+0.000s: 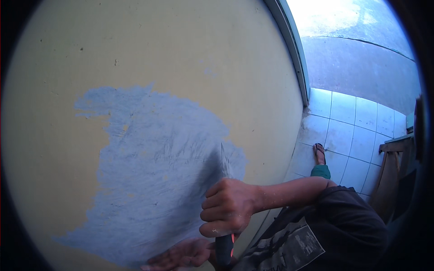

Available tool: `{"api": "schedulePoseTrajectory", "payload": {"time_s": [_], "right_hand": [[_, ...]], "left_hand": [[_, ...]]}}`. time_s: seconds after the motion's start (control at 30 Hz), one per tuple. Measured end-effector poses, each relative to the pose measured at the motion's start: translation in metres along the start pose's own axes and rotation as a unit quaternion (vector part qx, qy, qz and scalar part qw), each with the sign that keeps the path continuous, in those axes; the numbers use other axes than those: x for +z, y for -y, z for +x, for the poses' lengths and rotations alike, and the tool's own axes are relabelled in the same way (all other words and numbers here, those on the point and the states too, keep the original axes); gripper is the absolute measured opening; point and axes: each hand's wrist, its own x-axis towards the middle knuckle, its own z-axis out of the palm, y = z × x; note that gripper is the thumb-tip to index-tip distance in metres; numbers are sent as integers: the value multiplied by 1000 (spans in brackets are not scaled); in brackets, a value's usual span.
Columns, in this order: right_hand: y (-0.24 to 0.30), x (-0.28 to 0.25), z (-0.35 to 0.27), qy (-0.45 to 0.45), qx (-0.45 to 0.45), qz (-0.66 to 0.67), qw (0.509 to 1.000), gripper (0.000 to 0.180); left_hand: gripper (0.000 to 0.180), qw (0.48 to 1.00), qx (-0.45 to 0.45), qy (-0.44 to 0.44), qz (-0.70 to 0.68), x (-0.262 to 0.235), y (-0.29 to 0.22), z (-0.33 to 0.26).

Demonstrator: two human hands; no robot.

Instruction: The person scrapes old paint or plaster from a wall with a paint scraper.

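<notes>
1. Scraping paint off a wall (149,49): right hand (228,210) wrapped tight around a scraper (224,198), fingers (212,202) closed on its dark handle with a red trim, the thin blade up and pressed to the wall at the right edge of the stripped area.
2. Left hand (181,258) low at the bottom edge, palm up and fingers spread loose, holding nothing, just below the scraper handle and close to the wall.
3. Done so far, by the look of it: a broad grey-blue bare patch (153,180) across the middle, streaked with scrape marks.
4. Left to do, apparently: cream-yellow paint all around the patch, above, left and right toward the door frame (294,49), plus a few yellow specks inside it.
5. Roughly a third of the visible wall stripped; most remaining.
6. Tiled floor (348,131) and a sandalled foot (319,153) to the right.
</notes>
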Motion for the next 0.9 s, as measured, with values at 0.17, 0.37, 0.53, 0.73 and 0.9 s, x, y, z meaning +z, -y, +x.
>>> {"api": "schedulePoseTrajectory", "payload": {"time_s": [0.17, 0.37, 0.53, 0.73, 0.9], "right_hand": [[-23, 2, -13, -22, 8, 3, 1000, 24], [-15, 3, -14, -52, -26, 30, 998, 30], [-12, 3, -15, -51, -44, 57, 996, 23], [-11, -8, -14, -54, -51, 106, 992, 25], [-19, -7, -19, -37, -26, 74, 996, 29]], "left_hand": [[53, 1000, 6, 5, -1, 2, 5, -7], [53, 1000, 1, 14, -16, 6, 13, -13], [53, 1000, -6, 12, -23, 12, 14, -18], [53, 1000, -13, 16, -24, 11, 13, -21], [53, 999, -14, 16, -28, 10, 12, -22]]}}
